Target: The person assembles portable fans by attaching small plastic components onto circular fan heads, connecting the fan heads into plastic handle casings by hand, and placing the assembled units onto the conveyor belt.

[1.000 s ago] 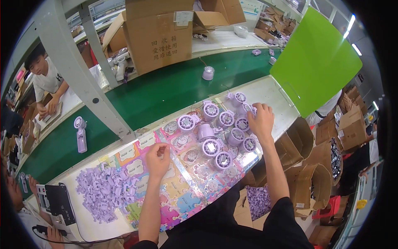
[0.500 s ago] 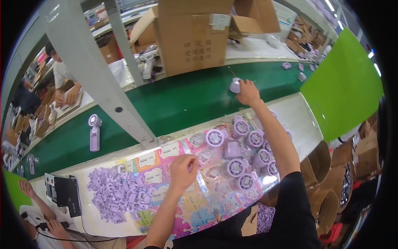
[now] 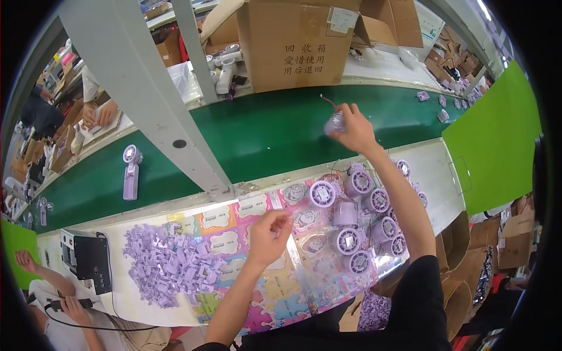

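Note:
My right hand reaches over the green conveyor belt, its fingers closed around a lavender fan head. A thin reddish wire sticks up from the fan head, which is tilted and slightly blurred. Over the colourful printed sheet hovers my left hand, fingers curled in, with nothing visible in them. Several round lavender fan heads stand together on the sheet's right part, under my right forearm. Left of my left hand lies a heap of small lavender plastic parts.
The green belt runs across behind the table, carrying a lavender handheld fan on the left. A grey post rises before it. Beyond stands a large cardboard box. A green panel borders the right; a co-worker's hand shows lower left.
My right hand has turned and lifted the fan head slightly, still over the belt. My left hand stays curled above the sheet. The whole view has shifted a little.

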Motion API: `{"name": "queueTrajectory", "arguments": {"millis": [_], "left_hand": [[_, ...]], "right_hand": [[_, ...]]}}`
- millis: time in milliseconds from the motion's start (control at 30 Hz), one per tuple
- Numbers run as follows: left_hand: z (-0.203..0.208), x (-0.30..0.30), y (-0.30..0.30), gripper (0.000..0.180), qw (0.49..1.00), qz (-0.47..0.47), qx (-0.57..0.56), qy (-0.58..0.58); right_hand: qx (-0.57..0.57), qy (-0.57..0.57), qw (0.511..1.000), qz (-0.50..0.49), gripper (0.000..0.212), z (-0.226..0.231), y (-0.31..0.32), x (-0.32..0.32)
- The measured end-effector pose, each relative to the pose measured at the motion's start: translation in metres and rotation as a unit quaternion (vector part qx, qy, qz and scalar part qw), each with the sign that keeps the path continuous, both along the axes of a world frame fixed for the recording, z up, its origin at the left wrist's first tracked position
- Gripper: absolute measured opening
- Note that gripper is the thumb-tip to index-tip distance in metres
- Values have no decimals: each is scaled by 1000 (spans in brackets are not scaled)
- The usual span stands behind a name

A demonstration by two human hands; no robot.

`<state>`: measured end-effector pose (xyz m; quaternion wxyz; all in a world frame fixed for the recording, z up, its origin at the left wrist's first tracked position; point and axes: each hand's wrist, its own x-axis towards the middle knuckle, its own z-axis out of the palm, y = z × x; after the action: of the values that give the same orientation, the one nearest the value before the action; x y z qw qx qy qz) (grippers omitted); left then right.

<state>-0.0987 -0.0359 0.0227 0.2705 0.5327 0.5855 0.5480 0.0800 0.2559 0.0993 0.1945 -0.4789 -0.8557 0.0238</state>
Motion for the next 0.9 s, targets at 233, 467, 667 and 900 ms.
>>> {"name": "queueTrajectory", "arguments": {"millis": [233, 467, 667, 900], "left_hand": [[9, -16, -5, 59, 890, -106, -26, -442], [2, -2, -10, 39, 829, -85, 25, -553], [-2, -19, -11, 38, 826, -95, -31, -555], [-15, -19, -9, 45, 752, -106, 10, -650]], "right_hand": [[-27, 75, 970, 228, 62, 34, -171, -47], [-10, 181, 926, 332, 46, 36, -256, -86], [3, 54, 908, 416, 38, -7, -335, -162], [-97, 30, 924, 369, 31, -38, -345, -193]]}}
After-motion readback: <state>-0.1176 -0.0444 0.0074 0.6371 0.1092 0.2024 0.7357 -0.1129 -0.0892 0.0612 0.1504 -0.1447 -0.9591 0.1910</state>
